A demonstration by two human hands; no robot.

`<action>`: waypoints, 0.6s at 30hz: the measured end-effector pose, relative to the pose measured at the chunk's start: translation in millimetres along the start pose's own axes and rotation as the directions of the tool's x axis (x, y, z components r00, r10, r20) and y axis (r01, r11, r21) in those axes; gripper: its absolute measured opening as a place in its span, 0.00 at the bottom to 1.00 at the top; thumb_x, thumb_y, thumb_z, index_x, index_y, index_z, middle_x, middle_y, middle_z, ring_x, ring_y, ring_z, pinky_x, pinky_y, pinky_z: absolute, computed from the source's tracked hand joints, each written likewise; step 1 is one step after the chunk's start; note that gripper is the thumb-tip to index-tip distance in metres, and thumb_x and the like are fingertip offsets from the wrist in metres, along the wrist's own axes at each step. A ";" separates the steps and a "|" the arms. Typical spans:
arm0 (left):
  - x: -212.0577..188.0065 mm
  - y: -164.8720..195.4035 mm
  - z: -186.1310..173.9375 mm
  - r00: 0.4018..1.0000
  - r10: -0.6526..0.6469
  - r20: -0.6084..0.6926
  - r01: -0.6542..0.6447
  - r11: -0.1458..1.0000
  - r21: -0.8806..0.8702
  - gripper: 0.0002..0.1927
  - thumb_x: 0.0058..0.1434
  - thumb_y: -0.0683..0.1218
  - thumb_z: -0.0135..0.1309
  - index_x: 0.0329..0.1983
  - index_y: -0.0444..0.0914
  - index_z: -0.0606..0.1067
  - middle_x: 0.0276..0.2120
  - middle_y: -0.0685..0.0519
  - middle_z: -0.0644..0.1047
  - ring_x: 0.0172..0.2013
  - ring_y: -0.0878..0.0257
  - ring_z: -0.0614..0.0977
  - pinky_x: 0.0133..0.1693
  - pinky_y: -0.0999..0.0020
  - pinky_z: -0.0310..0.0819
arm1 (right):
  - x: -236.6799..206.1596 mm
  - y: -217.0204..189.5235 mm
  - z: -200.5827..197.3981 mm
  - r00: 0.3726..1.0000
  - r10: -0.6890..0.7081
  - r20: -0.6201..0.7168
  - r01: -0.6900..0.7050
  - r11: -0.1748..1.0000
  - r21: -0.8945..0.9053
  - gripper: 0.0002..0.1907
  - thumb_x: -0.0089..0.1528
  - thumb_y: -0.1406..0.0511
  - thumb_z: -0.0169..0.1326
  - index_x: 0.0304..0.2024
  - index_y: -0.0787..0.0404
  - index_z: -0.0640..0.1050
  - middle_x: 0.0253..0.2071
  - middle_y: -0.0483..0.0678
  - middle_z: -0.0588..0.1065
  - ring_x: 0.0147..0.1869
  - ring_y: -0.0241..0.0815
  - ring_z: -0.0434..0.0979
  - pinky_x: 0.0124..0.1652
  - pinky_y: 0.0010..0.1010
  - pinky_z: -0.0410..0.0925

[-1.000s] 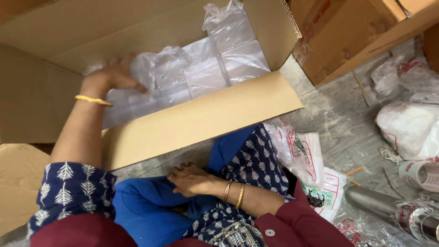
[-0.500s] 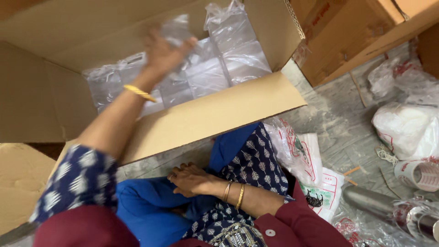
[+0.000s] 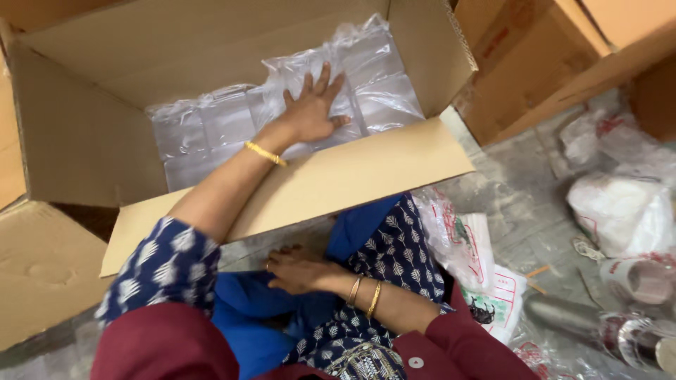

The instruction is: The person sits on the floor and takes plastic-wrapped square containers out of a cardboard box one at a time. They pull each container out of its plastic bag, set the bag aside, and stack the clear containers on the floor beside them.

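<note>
The cardboard box is matt brown paperboard, its flaps smooth. Inside lies a glossy, clear plastic air-cushion sheet, wrinkled and shiny. The floor is rough grey concrete. Plastic bags look thin, crinkled and whitish. The bangles are polished gold metal.

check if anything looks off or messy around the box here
Inside the cardboard box nothing stands out: the left hand lies flat on the clear air-cushion sheet. The floor to the right is cluttered with crumpled plastic bags.
</note>
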State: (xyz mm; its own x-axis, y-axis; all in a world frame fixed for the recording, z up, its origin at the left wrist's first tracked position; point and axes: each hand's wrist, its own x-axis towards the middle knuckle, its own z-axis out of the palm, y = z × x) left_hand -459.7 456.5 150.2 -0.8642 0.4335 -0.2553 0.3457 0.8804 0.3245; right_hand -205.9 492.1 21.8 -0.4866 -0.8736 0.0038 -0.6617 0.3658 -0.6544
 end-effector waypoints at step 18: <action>-381.6 18.0 -12.3 0.647 -0.193 -0.737 -0.168 0.907 -0.385 0.20 0.58 0.40 0.60 0.54 0.35 0.76 0.55 0.43 0.77 0.55 0.49 0.80 0.55 0.62 0.73 | -257.5 177.8 -63.8 0.684 0.721 -0.110 -0.610 0.648 0.457 0.49 0.54 0.71 0.50 0.80 0.59 0.53 0.71 0.58 0.68 0.48 0.70 0.77 0.49 0.48 0.75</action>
State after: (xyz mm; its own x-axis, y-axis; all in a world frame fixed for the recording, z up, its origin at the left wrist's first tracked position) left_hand -128.1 304.5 264.7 -0.8957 -0.0312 0.4436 0.3183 0.6517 0.6885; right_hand -234.6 802.6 -47.3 -0.8730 -0.2979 -0.3862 0.1289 0.6227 -0.7718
